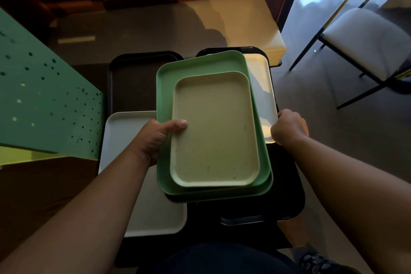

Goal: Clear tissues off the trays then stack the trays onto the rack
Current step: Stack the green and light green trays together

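Dim room, daylight coming from a window at upper right of the frame; grey table (138, 26) runs from centre to upper middle, its far right corner lit pale yellow. White-seated chair (364, 40) with black legs stands on the floor at right. Green perforated panel (44, 100) fills the left edge; whether it belongs to the rack cannot be told.

Centre of frame: small cream tray (215, 131) sits nested inside a larger green tray (164, 87), both angled slightly clockwise. No tissues seen on either. A second green rim shows just beneath at the lower edge, so at least two green trays are stacked there.

Left hand (155, 138) grips the left edge of this stack, thumb (178, 124) pressed on the cream tray's rim, fingers hidden underneath. Right hand (288, 127) is closed in a fist at the right side, on the near corner of a white tray (261, 87) that pokes out from under the green one; finger placement is hidden.

Around the stack: dark brown tray (133, 82) at upper left, another white tray (124, 135) at lower left under the left forearm, black tray (287, 184) at lower right, partly below the stack. Dark clothing at bottom centre.
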{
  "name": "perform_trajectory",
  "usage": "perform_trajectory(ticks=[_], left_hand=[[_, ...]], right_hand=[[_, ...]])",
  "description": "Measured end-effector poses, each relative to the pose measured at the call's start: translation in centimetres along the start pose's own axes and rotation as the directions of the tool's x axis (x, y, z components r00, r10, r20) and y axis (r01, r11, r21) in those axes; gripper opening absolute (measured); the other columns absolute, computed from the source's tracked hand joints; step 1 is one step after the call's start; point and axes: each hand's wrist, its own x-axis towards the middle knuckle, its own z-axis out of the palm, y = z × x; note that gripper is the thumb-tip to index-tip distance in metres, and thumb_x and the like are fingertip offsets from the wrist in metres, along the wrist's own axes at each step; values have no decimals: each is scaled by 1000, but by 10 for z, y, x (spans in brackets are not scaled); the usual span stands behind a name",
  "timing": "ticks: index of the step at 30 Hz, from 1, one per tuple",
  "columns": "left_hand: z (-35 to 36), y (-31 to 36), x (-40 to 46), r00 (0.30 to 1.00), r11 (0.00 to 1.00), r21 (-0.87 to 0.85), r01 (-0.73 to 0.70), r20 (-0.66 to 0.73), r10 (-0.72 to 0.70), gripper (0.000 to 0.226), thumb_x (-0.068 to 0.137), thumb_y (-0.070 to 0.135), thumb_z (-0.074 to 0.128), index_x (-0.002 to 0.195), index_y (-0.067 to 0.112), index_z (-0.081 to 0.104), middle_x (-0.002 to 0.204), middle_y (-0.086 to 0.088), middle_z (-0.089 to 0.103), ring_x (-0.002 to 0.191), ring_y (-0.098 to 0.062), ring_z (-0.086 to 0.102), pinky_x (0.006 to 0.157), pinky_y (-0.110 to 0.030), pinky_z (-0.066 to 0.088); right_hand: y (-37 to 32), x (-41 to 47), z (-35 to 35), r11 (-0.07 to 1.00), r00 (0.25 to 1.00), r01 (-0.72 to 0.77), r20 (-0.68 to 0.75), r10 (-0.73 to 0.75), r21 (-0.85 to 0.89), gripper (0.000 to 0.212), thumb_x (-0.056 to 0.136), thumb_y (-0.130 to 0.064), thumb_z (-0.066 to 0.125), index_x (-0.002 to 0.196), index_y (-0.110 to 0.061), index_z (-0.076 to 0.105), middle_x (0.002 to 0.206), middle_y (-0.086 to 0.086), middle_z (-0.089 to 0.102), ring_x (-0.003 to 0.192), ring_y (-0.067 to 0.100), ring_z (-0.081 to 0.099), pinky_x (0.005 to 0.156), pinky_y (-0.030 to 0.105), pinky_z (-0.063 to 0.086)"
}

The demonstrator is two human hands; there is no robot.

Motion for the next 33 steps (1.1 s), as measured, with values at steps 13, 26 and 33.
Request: perform_trajectory(ticks=[13, 26, 33], left_hand=[[16, 10, 3, 1000, 1000, 15, -17, 4, 17, 38, 83, 8, 71, 120, 1, 65, 110, -24, 72, 90, -38, 73, 68, -46, 61], [30, 27, -9, 992, 986, 107, -126, 32, 123, 59, 77, 10, 78, 130, 13, 52, 118, -18, 67, 98, -34, 70, 70, -43, 61], [71, 31, -13, 900, 861, 261, -436, 141, 413, 74, 70, 3, 82, 134, 14, 47, 121, -15, 63, 107, -31, 66, 80, -48, 61]], right_hand=[[-4, -80, -44, 535, 998, -31, 52, -24, 844, 27, 99, -3, 50, 123, -13, 56, 101, 2, 64, 84, 20, 66, 72, 43, 61], [1, -104, -43, 392, 900, -194, 322, -293, 899, 72, 72, -73, 67, 115, -15, 69, 97, 8, 81, 88, 28, 79, 75, 43, 64], [14, -70, -60, 443, 927, 61, 114, -358, 894, 86, 61, -27, 97, 131, -23, 48, 128, 14, 64, 116, 29, 67, 91, 44, 59]])
